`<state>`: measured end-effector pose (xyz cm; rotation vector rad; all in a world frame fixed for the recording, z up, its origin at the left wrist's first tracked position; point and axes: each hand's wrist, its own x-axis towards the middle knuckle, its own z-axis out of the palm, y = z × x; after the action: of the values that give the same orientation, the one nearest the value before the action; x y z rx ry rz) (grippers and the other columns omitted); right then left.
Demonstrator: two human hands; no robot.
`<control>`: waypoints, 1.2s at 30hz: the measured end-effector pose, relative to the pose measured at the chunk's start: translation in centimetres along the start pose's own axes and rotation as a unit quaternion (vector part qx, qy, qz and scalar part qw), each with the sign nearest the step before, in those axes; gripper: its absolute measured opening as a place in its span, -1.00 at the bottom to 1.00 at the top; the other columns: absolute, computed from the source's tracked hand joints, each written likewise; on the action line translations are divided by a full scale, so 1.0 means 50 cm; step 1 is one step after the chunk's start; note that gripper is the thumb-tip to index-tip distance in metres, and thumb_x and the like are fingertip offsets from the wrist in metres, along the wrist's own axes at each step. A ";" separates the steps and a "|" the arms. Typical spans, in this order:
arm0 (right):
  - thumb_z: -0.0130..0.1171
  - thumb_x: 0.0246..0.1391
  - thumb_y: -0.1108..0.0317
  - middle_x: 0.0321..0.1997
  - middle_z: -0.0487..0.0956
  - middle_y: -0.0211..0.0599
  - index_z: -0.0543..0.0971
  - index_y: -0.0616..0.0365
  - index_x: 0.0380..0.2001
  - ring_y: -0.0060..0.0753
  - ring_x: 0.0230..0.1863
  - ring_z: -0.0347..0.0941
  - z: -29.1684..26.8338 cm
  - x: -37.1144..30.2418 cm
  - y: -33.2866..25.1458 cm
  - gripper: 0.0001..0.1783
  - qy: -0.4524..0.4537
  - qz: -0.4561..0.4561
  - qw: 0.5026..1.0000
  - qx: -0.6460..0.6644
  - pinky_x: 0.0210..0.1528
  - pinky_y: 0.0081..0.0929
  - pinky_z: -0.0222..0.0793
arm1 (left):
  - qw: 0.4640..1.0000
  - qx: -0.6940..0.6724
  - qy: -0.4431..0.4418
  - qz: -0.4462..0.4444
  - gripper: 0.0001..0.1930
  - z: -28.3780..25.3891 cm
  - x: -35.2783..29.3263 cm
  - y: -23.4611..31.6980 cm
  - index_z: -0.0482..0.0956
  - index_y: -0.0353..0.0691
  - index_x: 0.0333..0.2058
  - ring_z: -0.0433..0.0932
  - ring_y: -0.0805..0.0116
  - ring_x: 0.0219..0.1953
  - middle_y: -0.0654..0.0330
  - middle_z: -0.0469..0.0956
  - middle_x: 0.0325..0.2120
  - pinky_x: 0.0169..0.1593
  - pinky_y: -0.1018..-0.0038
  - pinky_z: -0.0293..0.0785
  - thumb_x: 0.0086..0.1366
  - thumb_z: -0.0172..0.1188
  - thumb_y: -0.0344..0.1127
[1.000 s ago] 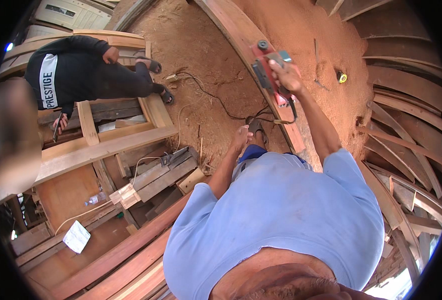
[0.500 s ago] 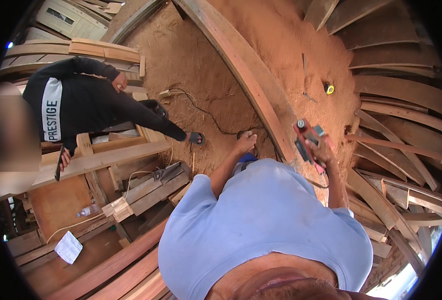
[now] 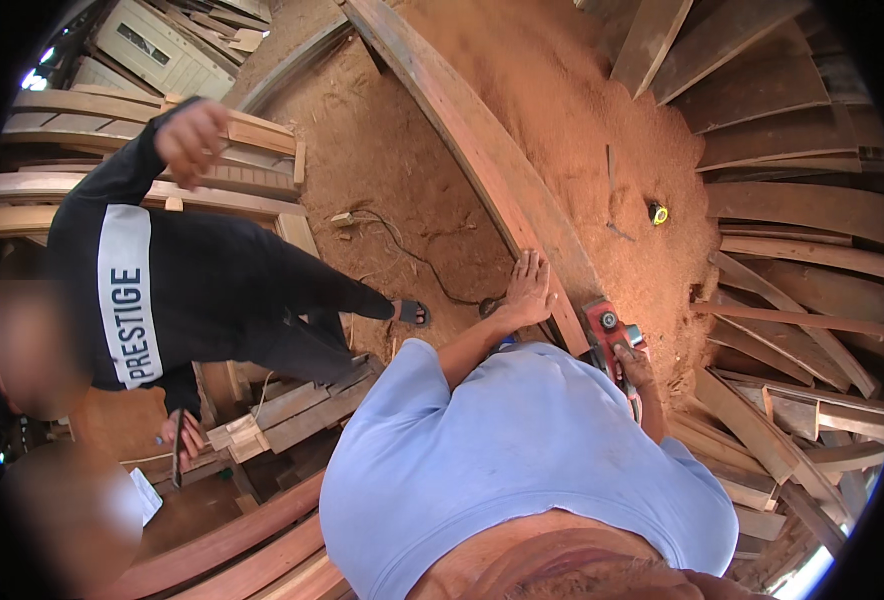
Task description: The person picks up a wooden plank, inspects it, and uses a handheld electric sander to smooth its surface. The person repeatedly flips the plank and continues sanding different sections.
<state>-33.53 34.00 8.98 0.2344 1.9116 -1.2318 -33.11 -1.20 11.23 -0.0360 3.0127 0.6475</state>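
A long reddish wooden beam (image 3: 482, 150) runs from the far middle toward my body. My left hand (image 3: 528, 292) lies on the beam's near part, palm down with its fingers stretched out. In my right hand (image 3: 634, 364) is a red electric hand planer (image 3: 602, 322), its grip wrapped by my fingers. The planer is at the beam's near end, by its right edge. Whether its base touches the wood I cannot tell. A cable (image 3: 427, 262) lies on the dirt left of the beam, and my left forearm is near its end.
A yellow-and-black tape measure (image 3: 658, 213) lies on sawdust at the right. Stacked boards (image 3: 802, 210) line the right side. At the left stands a person in a black top (image 3: 202, 270), holding a phone (image 3: 178, 450), beside timber piles; another person is at the lower left.
My left hand has come up onto the beam and flattened out. My right hand has brought the planer down toward the beam's near end. The person in black has raised one arm.
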 end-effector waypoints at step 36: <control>0.47 -0.07 0.04 -0.08 0.63 0.17 0.48 0.18 -0.02 0.23 0.04 0.56 0.229 0.118 -0.293 -0.35 0.026 -0.118 0.922 -0.369 0.04 0.03 0.45 | 0.999 0.000 -0.025 0.028 -0.24 -0.044 0.023 -0.069 0.28 -0.37 0.27 0.05 -0.13 0.46 -0.24 0.19 0.35 0.37 -0.38 -0.15 0.15 0.20 -0.10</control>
<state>-39.14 15.64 12.52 -0.3749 2.3526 -0.5676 -34.26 -5.28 11.75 0.0628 2.9741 0.6443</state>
